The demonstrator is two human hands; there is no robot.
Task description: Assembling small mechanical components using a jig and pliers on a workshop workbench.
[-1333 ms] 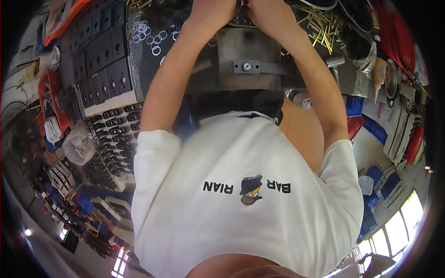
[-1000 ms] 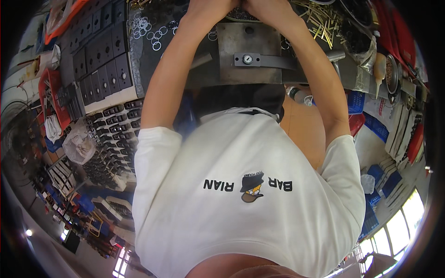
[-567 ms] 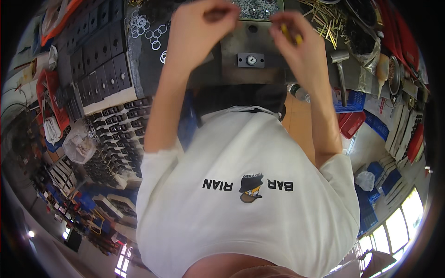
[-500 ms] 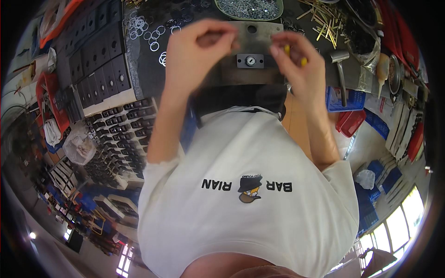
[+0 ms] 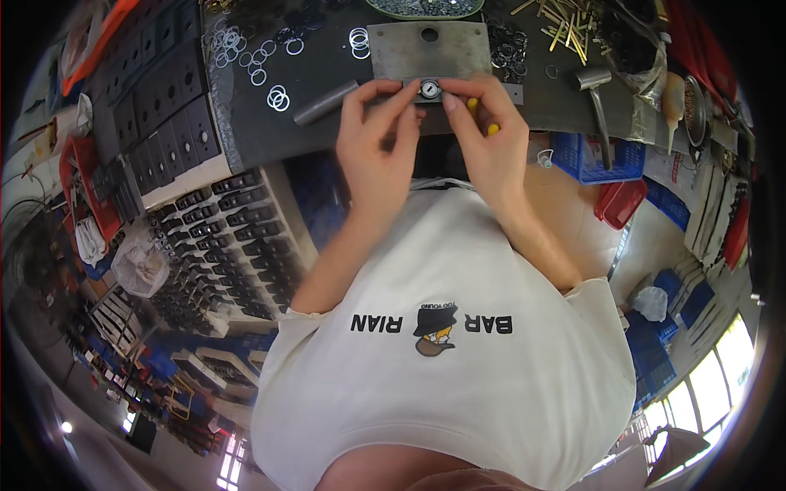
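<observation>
A small dark plate with a round silver lock cylinder (image 5: 430, 88) in its middle lies at the near edge of a steel block (image 5: 430, 51) on the bench. My left hand (image 5: 378, 135) has thumb and forefinger closed at the plate's left end. My right hand (image 5: 491, 135) pinches its right end the same way. Two yellow ends of a tool (image 5: 493, 129) show between the right hand's curled fingers; the rest is hidden. A grey metal rod (image 5: 326, 103) lies on the bench just left of my left hand.
Silver rings (image 5: 278, 98) lie scattered at the left, near black rings. A green tray (image 5: 426, 10) of small metal parts stands at the back. Brass strips (image 5: 569, 29), a hammer (image 5: 602, 114) and a blue basket (image 5: 606, 159) are at the right. Black plates (image 5: 176, 135) stand far left.
Both hands have come down and together, from above and beside the lock plate to pinching its ends. The metal rod and more silver rings have come into sight.
</observation>
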